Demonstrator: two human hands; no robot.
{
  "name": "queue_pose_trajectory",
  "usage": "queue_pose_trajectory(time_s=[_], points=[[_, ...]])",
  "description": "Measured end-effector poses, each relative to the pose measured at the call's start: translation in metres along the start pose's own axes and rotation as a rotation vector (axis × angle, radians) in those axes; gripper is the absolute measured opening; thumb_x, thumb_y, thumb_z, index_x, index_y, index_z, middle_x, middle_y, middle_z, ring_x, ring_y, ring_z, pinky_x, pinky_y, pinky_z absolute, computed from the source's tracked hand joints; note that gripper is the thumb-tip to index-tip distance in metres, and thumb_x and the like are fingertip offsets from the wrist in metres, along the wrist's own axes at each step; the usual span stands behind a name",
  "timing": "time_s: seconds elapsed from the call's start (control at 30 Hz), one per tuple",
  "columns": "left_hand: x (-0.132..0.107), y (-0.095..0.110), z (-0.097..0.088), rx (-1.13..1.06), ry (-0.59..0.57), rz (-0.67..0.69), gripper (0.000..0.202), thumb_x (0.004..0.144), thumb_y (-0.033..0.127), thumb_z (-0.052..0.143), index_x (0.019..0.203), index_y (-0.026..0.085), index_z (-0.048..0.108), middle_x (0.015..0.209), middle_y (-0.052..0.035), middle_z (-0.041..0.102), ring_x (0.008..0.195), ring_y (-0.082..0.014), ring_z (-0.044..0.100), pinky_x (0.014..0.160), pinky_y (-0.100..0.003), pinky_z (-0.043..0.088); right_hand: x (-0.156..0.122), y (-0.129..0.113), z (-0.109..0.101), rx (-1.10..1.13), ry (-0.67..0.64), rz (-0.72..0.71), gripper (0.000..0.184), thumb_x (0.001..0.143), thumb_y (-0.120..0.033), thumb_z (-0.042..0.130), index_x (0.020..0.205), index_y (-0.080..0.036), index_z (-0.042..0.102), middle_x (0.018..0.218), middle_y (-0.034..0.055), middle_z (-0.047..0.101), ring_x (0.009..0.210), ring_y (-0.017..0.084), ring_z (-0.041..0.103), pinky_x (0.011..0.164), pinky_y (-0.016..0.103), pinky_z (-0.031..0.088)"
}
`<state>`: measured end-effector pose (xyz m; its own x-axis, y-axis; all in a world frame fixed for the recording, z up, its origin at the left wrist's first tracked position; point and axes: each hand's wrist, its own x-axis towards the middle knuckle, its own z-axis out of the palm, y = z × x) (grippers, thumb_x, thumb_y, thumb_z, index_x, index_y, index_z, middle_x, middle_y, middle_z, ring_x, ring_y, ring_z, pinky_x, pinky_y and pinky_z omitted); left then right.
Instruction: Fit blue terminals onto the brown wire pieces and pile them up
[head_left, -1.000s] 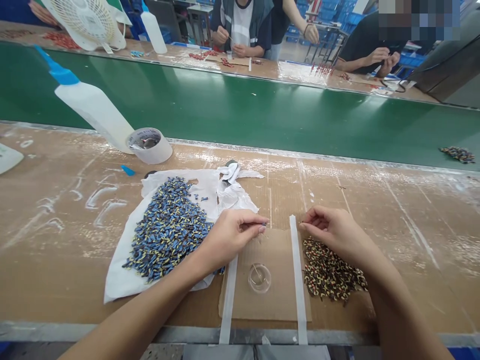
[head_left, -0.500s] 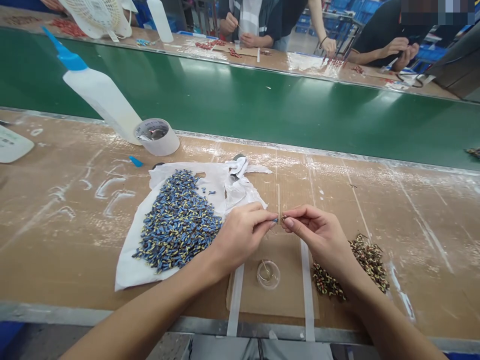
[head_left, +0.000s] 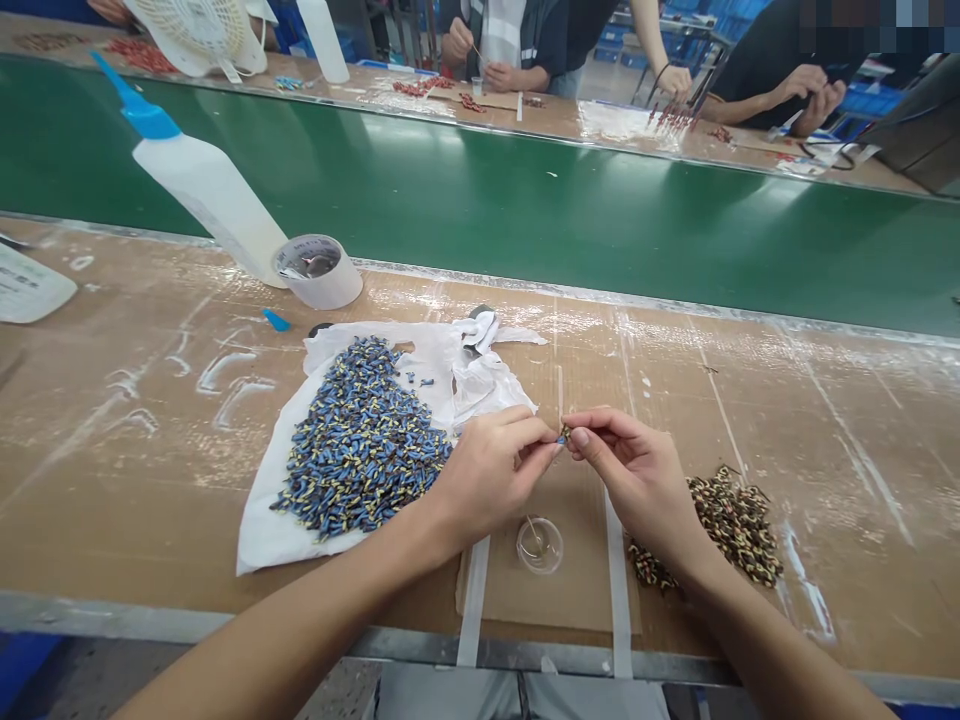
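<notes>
My left hand [head_left: 491, 470] and my right hand [head_left: 637, 470] meet fingertip to fingertip above a taped-down cardboard square [head_left: 577, 590]. The left fingers pinch a small blue part [head_left: 559, 439]; the right fingers pinch a small dark coiled part [head_left: 567, 432] against it. A heap of blue parts [head_left: 360, 440] lies on a white plastic sheet [head_left: 262, 530] left of my left hand. A heap of dark striped parts [head_left: 731, 520] lies right of my right wrist. Below the hands a small clear cup [head_left: 539, 545] stands on the cardboard.
A white squeeze bottle with blue nozzle [head_left: 199, 180] leans on a tape roll [head_left: 319, 270] at back left. A green conveyor belt [head_left: 525, 210] runs behind the bench. Other people's hands [head_left: 510, 75] work at the far bench, beside a white fan [head_left: 199, 35].
My hands have come together from apart, and now the two small parts touch. The view has shifted slightly, so the piles sit a little differently in frame.
</notes>
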<state>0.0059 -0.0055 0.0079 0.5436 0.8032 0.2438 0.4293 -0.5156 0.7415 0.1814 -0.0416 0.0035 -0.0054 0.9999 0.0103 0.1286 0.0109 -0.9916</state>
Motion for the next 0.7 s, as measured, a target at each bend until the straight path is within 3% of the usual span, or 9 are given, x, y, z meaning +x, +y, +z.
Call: queue_pose_trajectory(time_s=[0.47,0.7], points=[[-0.0004,0.0016,-0.0016,-0.020,0.022,0.001,0.015,0.090,0.016,0.056,0.079,0.011,0.066,0.066,0.0002,0.055,0.063,-0.0115,0.049,0.060,-0.025,0.036,-0.0023,-0.0015,0.0001,0.047,0.003,0.028,0.009,0.087,-0.026,0.065,0.092,-0.020,0.068,0.083,0.0025,0.070,0.077,0.015,0.065,0.072,0.028,0.054],[-0.0024,-0.0015,-0.0020,0.114,0.060,0.122,0.019,0.092,0.017,0.052,0.084,0.010,0.068,0.071,-0.0026,0.056,0.065,-0.0128,0.050,0.060,-0.025,0.040,-0.0025,-0.0045,-0.0012,0.057,0.000,0.070,0.011,0.084,-0.026,0.069,0.093,-0.020,0.069,0.087,0.0032,0.071,0.078,0.015,0.067,0.071,0.026,0.056]])
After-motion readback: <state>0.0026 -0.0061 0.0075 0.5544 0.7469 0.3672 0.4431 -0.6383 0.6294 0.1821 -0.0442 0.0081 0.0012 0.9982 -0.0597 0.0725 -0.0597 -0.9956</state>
